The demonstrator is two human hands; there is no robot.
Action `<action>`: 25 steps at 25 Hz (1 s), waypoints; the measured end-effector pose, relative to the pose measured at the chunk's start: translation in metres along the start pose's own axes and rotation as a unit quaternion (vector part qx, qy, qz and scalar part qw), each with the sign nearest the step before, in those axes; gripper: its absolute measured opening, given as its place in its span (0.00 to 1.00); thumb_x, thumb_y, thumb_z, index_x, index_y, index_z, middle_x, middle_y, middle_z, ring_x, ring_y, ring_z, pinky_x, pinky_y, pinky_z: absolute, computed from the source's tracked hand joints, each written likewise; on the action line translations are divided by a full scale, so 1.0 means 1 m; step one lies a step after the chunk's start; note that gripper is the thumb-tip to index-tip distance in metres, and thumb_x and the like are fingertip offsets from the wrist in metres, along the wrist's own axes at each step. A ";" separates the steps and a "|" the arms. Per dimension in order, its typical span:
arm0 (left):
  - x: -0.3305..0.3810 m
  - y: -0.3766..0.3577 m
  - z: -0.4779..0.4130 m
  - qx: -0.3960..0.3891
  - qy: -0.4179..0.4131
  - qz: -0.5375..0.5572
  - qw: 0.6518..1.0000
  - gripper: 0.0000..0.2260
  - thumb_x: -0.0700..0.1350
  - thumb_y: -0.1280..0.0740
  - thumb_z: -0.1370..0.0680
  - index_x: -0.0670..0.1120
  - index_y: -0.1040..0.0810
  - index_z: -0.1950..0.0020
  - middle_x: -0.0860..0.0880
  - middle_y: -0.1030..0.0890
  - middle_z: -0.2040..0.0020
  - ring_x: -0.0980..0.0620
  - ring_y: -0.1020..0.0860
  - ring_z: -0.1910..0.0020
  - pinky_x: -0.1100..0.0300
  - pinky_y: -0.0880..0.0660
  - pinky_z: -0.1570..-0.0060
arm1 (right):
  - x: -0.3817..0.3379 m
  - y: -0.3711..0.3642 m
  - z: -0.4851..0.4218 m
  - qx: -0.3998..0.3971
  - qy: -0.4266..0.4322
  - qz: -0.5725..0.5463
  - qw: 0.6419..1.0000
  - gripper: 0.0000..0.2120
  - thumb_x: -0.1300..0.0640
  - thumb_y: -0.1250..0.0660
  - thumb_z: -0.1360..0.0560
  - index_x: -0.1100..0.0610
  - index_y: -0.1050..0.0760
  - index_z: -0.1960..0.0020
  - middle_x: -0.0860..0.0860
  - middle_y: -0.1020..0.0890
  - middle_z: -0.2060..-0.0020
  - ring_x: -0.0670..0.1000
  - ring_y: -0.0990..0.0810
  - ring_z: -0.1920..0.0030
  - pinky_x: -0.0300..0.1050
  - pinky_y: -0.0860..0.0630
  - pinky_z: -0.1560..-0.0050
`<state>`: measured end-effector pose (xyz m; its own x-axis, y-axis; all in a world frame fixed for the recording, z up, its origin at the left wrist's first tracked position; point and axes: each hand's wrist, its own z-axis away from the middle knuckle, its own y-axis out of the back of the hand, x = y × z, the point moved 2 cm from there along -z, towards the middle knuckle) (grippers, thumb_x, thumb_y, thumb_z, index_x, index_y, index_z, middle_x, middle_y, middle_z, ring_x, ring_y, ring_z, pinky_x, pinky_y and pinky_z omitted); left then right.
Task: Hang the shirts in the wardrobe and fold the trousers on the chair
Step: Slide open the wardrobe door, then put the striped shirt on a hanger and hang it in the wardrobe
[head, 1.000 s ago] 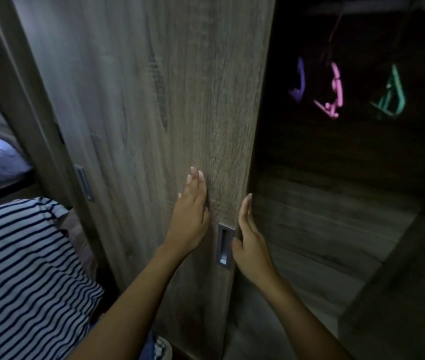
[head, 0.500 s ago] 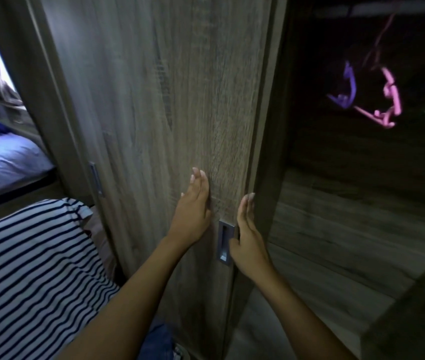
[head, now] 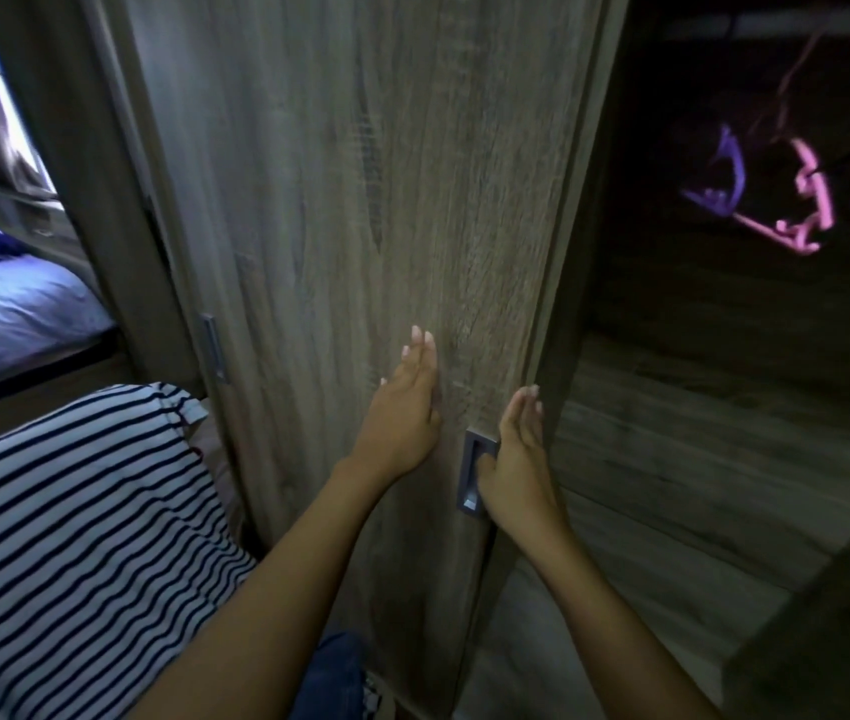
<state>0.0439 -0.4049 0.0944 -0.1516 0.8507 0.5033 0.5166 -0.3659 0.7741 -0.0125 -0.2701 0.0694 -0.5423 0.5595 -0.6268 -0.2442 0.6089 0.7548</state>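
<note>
Both hands are on the grey-brown wood-grain sliding wardrobe door [head: 360, 200]. My left hand [head: 402, 413] lies flat on the panel, fingers straight, gripping nothing. My right hand [head: 516, 459] sits at the door's right edge, fingers extended and thumb at the recessed metal handle [head: 470, 475], not clenched either.

The step in hand, as I read it, is getting the wardrobe open. The dark interior shows on the right, with a purple plastic hanger [head: 719, 184] and a pink plastic hanger [head: 810, 210] hanging inside. The black-and-white striped shirt [head: 74, 537] lies low on my left beside the door, not on a hanger yet; I can't tell what it rests on.

Next, I'd say, clear the opening, then take a hanger with one hand and that shirt with the other.
</note>
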 end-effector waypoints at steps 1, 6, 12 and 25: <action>-0.002 0.009 0.011 0.023 -0.001 0.015 1.000 0.33 0.37 0.43 0.21 0.45 0.60 0.23 0.47 0.59 0.22 0.50 0.55 0.23 0.52 0.53 0.25 | -0.005 -0.002 0.007 -0.001 -0.036 0.027 0.999 0.37 0.58 0.44 0.21 0.51 0.70 0.26 0.51 0.66 0.25 0.51 0.62 0.24 0.53 0.49 0.25; -0.042 0.073 0.090 0.145 0.062 0.058 0.986 0.14 0.42 0.43 0.18 0.43 0.25 0.35 0.45 0.21 0.39 0.50 0.24 0.40 0.65 0.33 0.41 | -0.060 -0.046 0.039 -0.036 -0.001 0.069 0.997 0.17 0.52 0.44 0.21 0.55 0.28 0.35 0.57 0.23 0.38 0.59 0.25 0.39 0.50 0.27 0.43; -0.121 0.149 0.181 0.220 0.202 0.061 0.952 0.15 0.50 0.45 0.18 0.47 0.20 0.47 0.51 0.17 0.52 0.57 0.20 0.53 0.57 0.24 0.48 | -0.163 -0.126 0.041 -0.115 0.153 -0.039 0.981 0.13 0.55 0.43 0.21 0.52 0.23 0.41 0.53 0.18 0.46 0.54 0.21 0.49 0.44 0.26 0.50; -0.292 0.247 0.222 0.334 0.437 -0.105 0.829 0.09 0.45 0.40 0.20 0.47 0.20 0.48 0.50 0.17 0.51 0.52 0.22 0.52 0.56 0.26 0.51 | -0.332 -0.306 -0.047 -0.260 0.352 -0.122 0.891 0.14 0.57 0.42 0.22 0.57 0.24 0.39 0.52 0.21 0.43 0.51 0.25 0.43 0.45 0.26 0.45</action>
<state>0.4026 -0.6601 0.0530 -0.6985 0.1652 0.6963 0.7087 0.2944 0.6411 0.2049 -0.6686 0.0555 -0.7470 -0.1577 -0.6459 -0.6643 0.2191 0.7147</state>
